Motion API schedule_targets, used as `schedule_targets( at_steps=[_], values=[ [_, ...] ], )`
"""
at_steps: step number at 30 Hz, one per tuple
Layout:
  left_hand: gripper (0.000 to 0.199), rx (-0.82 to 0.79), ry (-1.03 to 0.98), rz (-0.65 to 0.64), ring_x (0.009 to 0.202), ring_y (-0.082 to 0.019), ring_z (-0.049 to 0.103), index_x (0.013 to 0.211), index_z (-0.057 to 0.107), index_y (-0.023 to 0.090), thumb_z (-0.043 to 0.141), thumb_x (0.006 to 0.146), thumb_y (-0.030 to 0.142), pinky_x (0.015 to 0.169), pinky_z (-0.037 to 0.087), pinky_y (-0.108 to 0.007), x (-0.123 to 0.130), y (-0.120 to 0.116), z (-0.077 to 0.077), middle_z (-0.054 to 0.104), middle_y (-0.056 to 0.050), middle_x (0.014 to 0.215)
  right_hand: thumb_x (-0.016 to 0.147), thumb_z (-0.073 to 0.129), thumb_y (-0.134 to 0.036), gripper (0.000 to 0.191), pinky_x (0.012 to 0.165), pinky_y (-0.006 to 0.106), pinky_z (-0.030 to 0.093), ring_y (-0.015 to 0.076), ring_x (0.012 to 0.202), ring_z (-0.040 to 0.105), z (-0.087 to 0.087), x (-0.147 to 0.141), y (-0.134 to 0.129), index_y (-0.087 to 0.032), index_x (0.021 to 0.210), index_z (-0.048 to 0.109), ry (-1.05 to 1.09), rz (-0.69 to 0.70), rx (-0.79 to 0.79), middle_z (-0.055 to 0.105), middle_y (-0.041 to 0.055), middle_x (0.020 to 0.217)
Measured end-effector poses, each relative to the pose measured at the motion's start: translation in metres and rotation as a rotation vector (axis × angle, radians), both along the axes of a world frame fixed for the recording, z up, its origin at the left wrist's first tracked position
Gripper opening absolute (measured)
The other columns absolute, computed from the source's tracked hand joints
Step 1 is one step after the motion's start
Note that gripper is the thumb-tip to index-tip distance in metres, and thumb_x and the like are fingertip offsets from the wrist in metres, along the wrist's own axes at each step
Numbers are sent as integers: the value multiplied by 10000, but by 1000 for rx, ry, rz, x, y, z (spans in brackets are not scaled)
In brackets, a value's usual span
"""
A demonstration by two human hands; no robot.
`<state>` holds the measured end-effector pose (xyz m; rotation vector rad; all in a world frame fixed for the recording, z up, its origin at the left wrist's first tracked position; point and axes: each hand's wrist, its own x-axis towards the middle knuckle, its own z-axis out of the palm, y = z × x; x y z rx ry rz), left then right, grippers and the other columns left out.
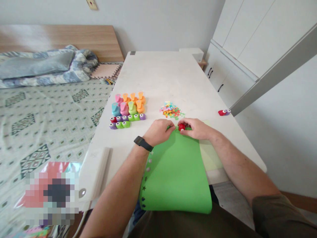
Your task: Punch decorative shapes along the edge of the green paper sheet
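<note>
A sheet of green paper (178, 172) lies over the table's near edge, its lower end curling down toward my lap. Small shapes, stars among them, are punched along its left side. My left hand (162, 129) pinches the paper's far edge between thumb and fingers. In my right hand (195, 128) is a small red craft punch (181, 127), held at that same far edge. Whether the paper sits inside the punch's slot I cannot tell. Just beyond both hands is a pile of colourful paper cutouts (171, 110).
Rows of large and small craft punches (132, 108) stand on the left of the white table (158, 72). A red and a purple punch (224, 112) sit near the right edge. Pale yellow paper (210, 155) lies under the green sheet. A white device (95, 172) is at the near left.
</note>
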<state>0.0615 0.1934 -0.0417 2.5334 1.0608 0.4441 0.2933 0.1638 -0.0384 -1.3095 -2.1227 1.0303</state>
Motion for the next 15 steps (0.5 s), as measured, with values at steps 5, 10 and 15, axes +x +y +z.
schedule_targets(
  at_steps=[5,10,15],
  values=[
    [237,15,-6,-11,858,-195,684,946,721,188,518,985,306,789,482,-308,0,1,-2,757,-49,916,834,698,-285,275,810,292,465,174,860,627,0,0,0,-179,1087,673,-3,6,1,705,34,960],
    [231,20,-21,-14,845,-192,681,940,719,188,526,983,307,776,470,-306,-1,1,-4,754,-44,903,830,695,-270,269,794,288,459,170,837,615,1,-1,0,-175,1081,677,-8,14,14,700,33,946],
    [225,18,-20,-11,840,-193,681,933,720,188,532,980,302,778,472,-311,0,1,-3,754,-41,895,823,699,-273,270,791,290,455,173,840,613,2,-1,0,-179,1075,678,-13,6,14,702,34,951]
  ],
)
